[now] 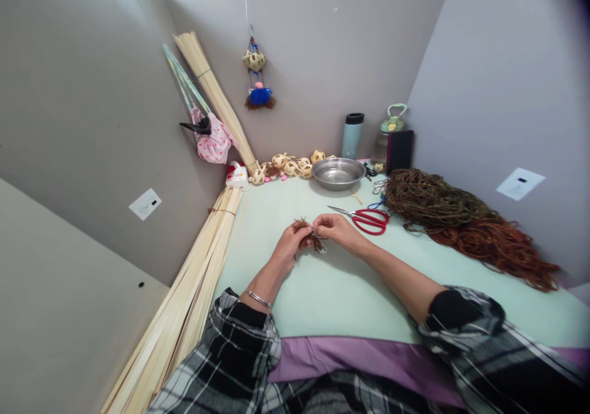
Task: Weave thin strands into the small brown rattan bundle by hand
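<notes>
Above the pale green table, both of my hands meet at a small bundle of brown strands (318,242). My left hand (291,242) is closed around the bundle, whose frayed ends stick out above and below the fingers. Thumb and fingers of my right hand (335,228) pinch at the bundle's right side, where a thin dark strand shows; the exact grip is too small to make out. Just beyond my right hand lie scissors with red handles (370,220), their blades pointing left.
A metal bowl (338,174) stands at the back beside several woven balls (292,167). Heaps of dark green cord (433,202) and rust-brown cord (498,248) cover the right side. Long pale strips (198,273) lean along the left edge. A tumbler (353,136) stands behind the bowl.
</notes>
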Demonstrator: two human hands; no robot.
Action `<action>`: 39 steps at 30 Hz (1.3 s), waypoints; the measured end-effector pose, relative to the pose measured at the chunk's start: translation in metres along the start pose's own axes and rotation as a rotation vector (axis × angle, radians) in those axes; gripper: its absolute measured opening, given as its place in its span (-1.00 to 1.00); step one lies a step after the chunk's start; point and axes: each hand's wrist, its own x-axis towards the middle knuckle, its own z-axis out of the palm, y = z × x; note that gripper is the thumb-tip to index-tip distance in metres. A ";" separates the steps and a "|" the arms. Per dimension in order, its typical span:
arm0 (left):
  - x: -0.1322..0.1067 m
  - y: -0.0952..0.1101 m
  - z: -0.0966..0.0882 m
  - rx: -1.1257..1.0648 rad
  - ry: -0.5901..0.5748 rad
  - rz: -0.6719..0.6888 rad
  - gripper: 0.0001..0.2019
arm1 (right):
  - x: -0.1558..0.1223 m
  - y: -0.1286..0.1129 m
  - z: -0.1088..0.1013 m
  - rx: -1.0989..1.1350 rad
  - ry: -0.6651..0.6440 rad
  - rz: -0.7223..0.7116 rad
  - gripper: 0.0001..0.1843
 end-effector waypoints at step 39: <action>-0.001 0.002 0.003 0.023 0.027 -0.019 -0.80 | 0.001 -0.001 0.000 0.014 0.073 0.004 -0.87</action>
